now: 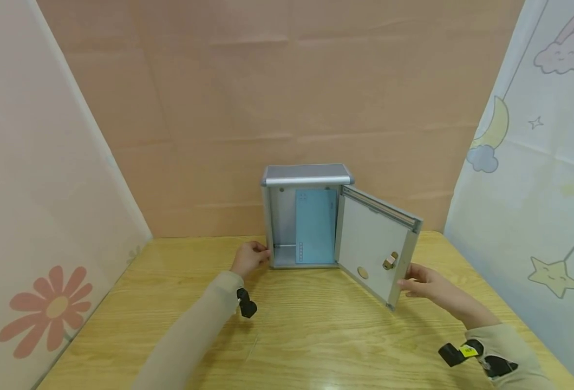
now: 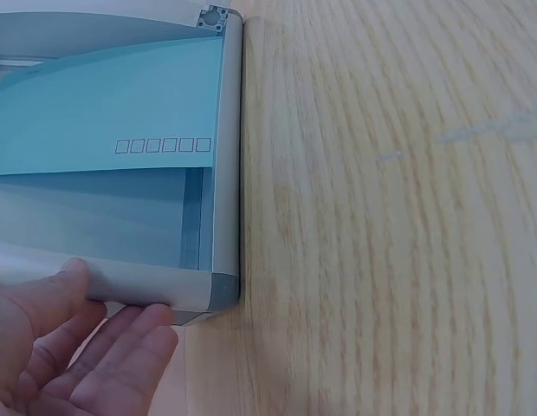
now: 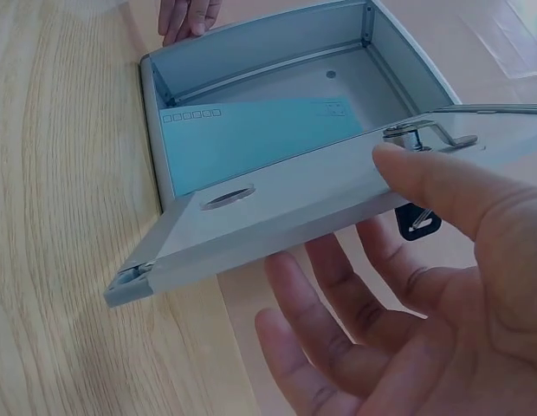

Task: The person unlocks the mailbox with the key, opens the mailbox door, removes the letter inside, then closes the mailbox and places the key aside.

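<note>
A grey metal mailbox stands upright at the back of the table with its door swung out to the right. Inside it, a light blue envelope with a row of small red squares leans on end against the right side. My left hand holds the box's left side near the bottom, thumb on the front rim and fingers along the outside. With the thumb on the inner face and fingers behind, my right hand grips the door's free edge. A brass lock cam sits beside that thumb.
The wooden table stretches in front of the box. A brown paper-like backdrop rises behind it. Patterned panels flank both sides, a flower panel at left and a star-and-cloud panel at right. Keys hang on the door's outer side.
</note>
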Tool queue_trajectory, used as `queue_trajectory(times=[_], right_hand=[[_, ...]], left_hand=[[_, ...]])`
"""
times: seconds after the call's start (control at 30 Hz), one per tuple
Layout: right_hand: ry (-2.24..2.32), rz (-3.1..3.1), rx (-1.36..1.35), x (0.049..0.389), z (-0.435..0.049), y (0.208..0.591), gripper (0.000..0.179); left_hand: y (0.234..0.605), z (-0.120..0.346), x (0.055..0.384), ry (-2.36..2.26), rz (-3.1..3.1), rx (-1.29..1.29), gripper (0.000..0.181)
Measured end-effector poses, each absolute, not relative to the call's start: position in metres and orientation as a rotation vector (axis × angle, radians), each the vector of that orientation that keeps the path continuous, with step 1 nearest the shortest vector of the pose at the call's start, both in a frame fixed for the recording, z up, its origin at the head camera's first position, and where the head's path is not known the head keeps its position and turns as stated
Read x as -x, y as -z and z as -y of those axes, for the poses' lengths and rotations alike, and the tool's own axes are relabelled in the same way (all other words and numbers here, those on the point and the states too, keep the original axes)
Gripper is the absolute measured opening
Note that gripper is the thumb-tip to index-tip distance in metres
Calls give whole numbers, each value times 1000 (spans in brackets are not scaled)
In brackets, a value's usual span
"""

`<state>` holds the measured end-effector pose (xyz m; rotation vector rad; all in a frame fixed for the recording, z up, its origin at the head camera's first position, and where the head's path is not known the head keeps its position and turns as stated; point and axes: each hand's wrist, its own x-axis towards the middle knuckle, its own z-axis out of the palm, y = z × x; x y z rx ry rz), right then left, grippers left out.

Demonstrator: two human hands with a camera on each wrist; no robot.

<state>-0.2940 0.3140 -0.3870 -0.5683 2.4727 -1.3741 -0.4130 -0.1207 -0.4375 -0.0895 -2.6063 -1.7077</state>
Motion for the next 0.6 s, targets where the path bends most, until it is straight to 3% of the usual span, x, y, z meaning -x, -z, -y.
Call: queue_trajectory(times=[0.23,0.4,0.6], right_hand=[[1410,-2446,536,294,-313,387,61],[1423,-2453,535,295,-314,388,59],[1444,-2454,502,298,-315,391,59]], left_hand=[[436,119,408,1746,2563,58,19],[431,104,395,1933,2061,-39,8],[411,72,377,2058,1817,329,14]])
